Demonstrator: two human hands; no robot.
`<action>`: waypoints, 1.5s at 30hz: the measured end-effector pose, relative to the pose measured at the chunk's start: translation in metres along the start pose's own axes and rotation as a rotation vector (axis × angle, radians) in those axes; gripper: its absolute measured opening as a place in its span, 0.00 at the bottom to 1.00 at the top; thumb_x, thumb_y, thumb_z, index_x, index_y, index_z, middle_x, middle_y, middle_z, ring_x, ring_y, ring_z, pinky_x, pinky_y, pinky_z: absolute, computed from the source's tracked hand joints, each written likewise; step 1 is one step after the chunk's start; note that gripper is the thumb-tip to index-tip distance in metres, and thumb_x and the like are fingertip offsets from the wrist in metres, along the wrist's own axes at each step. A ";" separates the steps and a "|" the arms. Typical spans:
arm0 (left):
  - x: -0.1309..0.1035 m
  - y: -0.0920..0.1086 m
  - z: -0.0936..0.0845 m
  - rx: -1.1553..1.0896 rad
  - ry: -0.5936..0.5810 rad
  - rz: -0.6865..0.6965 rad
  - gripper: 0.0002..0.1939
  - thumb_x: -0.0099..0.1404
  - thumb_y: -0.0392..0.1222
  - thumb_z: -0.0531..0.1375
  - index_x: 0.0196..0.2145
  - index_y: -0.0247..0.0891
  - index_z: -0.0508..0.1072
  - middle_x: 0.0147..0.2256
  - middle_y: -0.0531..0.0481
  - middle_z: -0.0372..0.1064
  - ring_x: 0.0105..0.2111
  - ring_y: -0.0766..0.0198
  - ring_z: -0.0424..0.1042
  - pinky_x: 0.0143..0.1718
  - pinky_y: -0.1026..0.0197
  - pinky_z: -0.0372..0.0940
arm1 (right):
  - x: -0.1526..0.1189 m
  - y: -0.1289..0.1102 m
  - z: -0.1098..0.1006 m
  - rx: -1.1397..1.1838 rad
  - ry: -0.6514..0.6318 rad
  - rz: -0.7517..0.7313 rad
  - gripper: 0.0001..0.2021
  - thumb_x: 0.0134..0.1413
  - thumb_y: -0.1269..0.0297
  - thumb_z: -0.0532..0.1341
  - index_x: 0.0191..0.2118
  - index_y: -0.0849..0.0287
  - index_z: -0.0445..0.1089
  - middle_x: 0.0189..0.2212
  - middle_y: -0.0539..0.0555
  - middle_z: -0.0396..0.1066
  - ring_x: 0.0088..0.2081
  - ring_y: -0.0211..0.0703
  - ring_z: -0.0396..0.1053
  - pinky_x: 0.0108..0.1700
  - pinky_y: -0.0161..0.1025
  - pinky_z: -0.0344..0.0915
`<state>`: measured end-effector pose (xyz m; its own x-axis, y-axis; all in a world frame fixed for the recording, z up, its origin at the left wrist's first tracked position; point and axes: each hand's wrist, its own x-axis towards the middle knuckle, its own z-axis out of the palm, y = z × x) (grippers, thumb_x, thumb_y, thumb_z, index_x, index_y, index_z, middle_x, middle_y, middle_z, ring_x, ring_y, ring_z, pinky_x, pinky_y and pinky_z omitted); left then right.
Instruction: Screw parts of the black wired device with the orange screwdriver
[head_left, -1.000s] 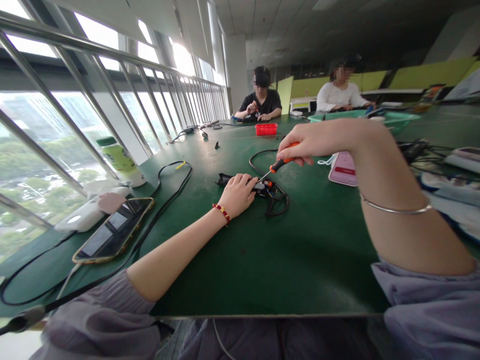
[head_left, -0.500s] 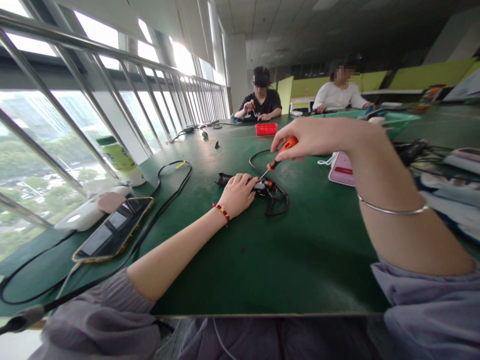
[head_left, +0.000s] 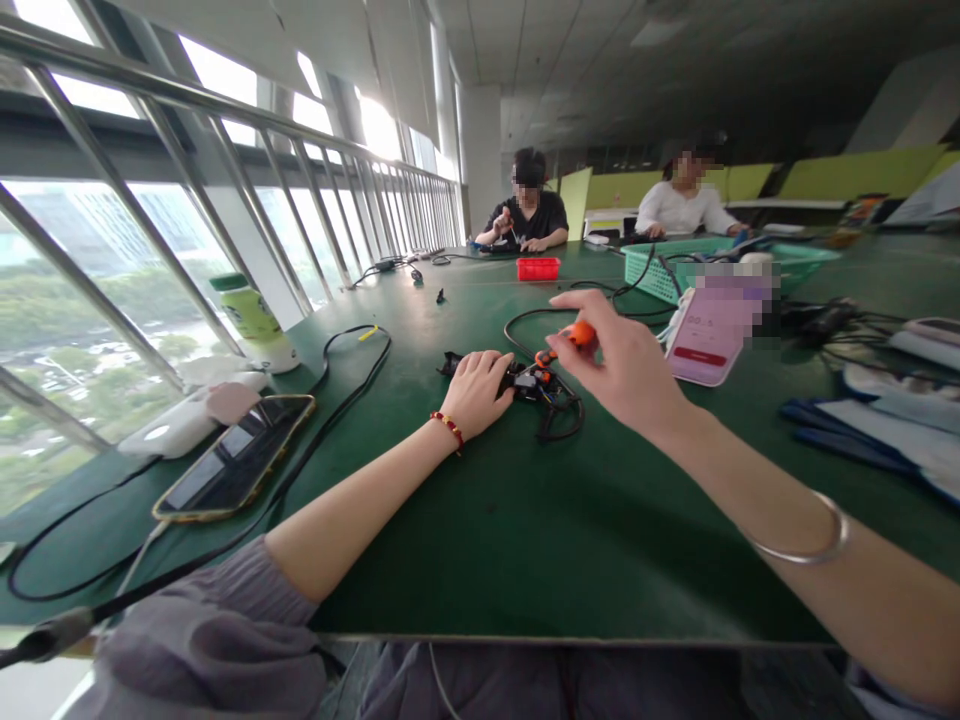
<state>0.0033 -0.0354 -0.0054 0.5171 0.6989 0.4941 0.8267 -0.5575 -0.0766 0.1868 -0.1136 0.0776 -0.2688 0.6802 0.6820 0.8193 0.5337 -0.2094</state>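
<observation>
My left hand (head_left: 478, 392) lies over a black corded device (head_left: 531, 384), its fingers curled down onto it and holding it on the table. The device's right end shows exposed inner parts, some orange bits and thin wires; its other end sticks out left of my knuckles. A black cable (head_left: 564, 434) loops beside it. In my right hand (head_left: 626, 365) is a screwdriver (head_left: 576, 338) with an orange and black handle, gripped between thumb and fingers. The screwdriver slants down to the left, its tip end at the exposed parts; the exact contact point is too small to see.
A pink phone (head_left: 709, 335) leans by a green basket (head_left: 652, 272) on the right. Left lie a dark phone (head_left: 236, 460), a long cable (head_left: 330, 410) and a green bottle (head_left: 255, 325). A red tray (head_left: 538, 268) sits ahead. Two people work at the far end.
My right hand and forearm have swung lower and to the right, and the screwdriver lies flatter. The pink phone and basket are now uncovered. My left hand stays on the device.
</observation>
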 end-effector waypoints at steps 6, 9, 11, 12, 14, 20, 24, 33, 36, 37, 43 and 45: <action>-0.001 -0.001 0.005 0.007 -0.038 -0.114 0.24 0.63 0.48 0.50 0.54 0.33 0.61 0.51 0.42 0.62 0.54 0.53 0.58 0.61 0.45 0.42 | -0.015 0.017 0.022 0.103 0.326 -0.195 0.15 0.56 0.63 0.53 0.50 0.58 0.60 0.40 0.55 0.71 0.39 0.42 0.70 0.41 0.37 0.65; -0.001 0.000 0.003 0.029 -0.045 -0.106 0.23 0.63 0.48 0.50 0.52 0.34 0.63 0.50 0.42 0.63 0.53 0.53 0.59 0.61 0.46 0.43 | -0.016 0.015 0.024 0.055 0.344 -0.182 0.14 0.55 0.59 0.56 0.46 0.58 0.63 0.32 0.52 0.72 0.30 0.40 0.69 0.36 0.37 0.64; -0.001 0.001 0.001 0.029 -0.053 -0.105 0.23 0.63 0.48 0.51 0.52 0.34 0.63 0.50 0.42 0.63 0.52 0.52 0.59 0.60 0.46 0.45 | -0.017 0.012 0.023 0.023 0.340 -0.165 0.12 0.53 0.57 0.58 0.41 0.58 0.66 0.25 0.49 0.70 0.26 0.40 0.67 0.33 0.37 0.63; -0.001 0.001 0.000 0.027 -0.054 -0.106 0.23 0.63 0.48 0.51 0.52 0.34 0.63 0.50 0.42 0.63 0.52 0.52 0.59 0.60 0.46 0.47 | -0.018 0.010 0.022 0.021 0.335 -0.165 0.12 0.53 0.56 0.58 0.40 0.58 0.66 0.23 0.48 0.69 0.26 0.40 0.67 0.34 0.37 0.63; -0.001 0.001 0.000 0.024 -0.051 -0.106 0.22 0.63 0.47 0.51 0.52 0.34 0.63 0.50 0.41 0.63 0.52 0.52 0.59 0.58 0.46 0.49 | -0.019 0.008 0.023 0.036 0.326 -0.184 0.12 0.53 0.57 0.58 0.40 0.58 0.66 0.24 0.49 0.69 0.28 0.40 0.67 0.36 0.38 0.63; 0.000 0.001 0.002 -0.009 -0.068 -0.109 0.22 0.62 0.47 0.52 0.52 0.33 0.61 0.50 0.41 0.62 0.53 0.52 0.57 0.54 0.51 0.56 | -0.019 0.010 0.025 0.024 0.395 -0.312 0.17 0.50 0.69 0.57 0.48 0.62 0.61 0.35 0.55 0.70 0.37 0.44 0.67 0.43 0.41 0.63; 0.001 0.002 0.000 -0.028 -0.092 -0.110 0.22 0.63 0.46 0.51 0.52 0.32 0.61 0.51 0.40 0.61 0.53 0.52 0.56 0.52 0.51 0.58 | -0.018 0.012 0.025 0.024 0.379 -0.262 0.12 0.51 0.65 0.58 0.43 0.58 0.64 0.28 0.51 0.71 0.32 0.42 0.67 0.43 0.42 0.63; 0.001 0.000 0.002 -0.033 -0.088 -0.104 0.22 0.63 0.47 0.51 0.52 0.33 0.61 0.51 0.40 0.61 0.53 0.52 0.56 0.52 0.50 0.59 | -0.018 0.013 0.026 0.025 0.408 -0.291 0.18 0.50 0.68 0.56 0.49 0.59 0.61 0.34 0.54 0.70 0.36 0.44 0.67 0.44 0.43 0.62; 0.000 0.000 0.002 -0.015 -0.083 -0.100 0.23 0.63 0.48 0.51 0.53 0.33 0.61 0.51 0.41 0.61 0.53 0.52 0.57 0.53 0.50 0.58 | -0.018 0.013 0.026 0.011 0.398 -0.259 0.14 0.50 0.66 0.58 0.45 0.58 0.64 0.29 0.51 0.70 0.33 0.43 0.67 0.43 0.42 0.62; 0.000 0.000 0.002 -0.008 -0.081 -0.097 0.24 0.63 0.49 0.51 0.53 0.33 0.60 0.51 0.41 0.61 0.53 0.52 0.57 0.53 0.50 0.57 | -0.019 0.013 0.026 0.009 0.390 -0.245 0.12 0.50 0.64 0.59 0.42 0.58 0.65 0.26 0.50 0.70 0.31 0.42 0.66 0.44 0.42 0.62; -0.001 0.000 0.002 0.023 -0.056 -0.082 0.26 0.62 0.53 0.51 0.53 0.33 0.61 0.50 0.41 0.62 0.52 0.52 0.58 0.54 0.50 0.55 | -0.018 0.014 0.026 0.014 0.403 -0.258 0.14 0.51 0.65 0.58 0.45 0.60 0.64 0.30 0.52 0.72 0.32 0.42 0.67 0.44 0.42 0.62; -0.001 0.000 0.002 0.026 -0.056 -0.081 0.26 0.63 0.53 0.51 0.53 0.33 0.61 0.50 0.41 0.62 0.52 0.52 0.58 0.54 0.50 0.54 | -0.018 0.014 0.025 0.008 0.411 -0.272 0.17 0.51 0.66 0.57 0.48 0.60 0.61 0.35 0.54 0.72 0.36 0.43 0.68 0.44 0.42 0.62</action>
<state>0.0034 -0.0348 -0.0078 0.4596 0.7656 0.4502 0.8713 -0.4868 -0.0615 0.1899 -0.1056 0.0448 -0.2496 0.2619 0.9323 0.7427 0.6696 0.0108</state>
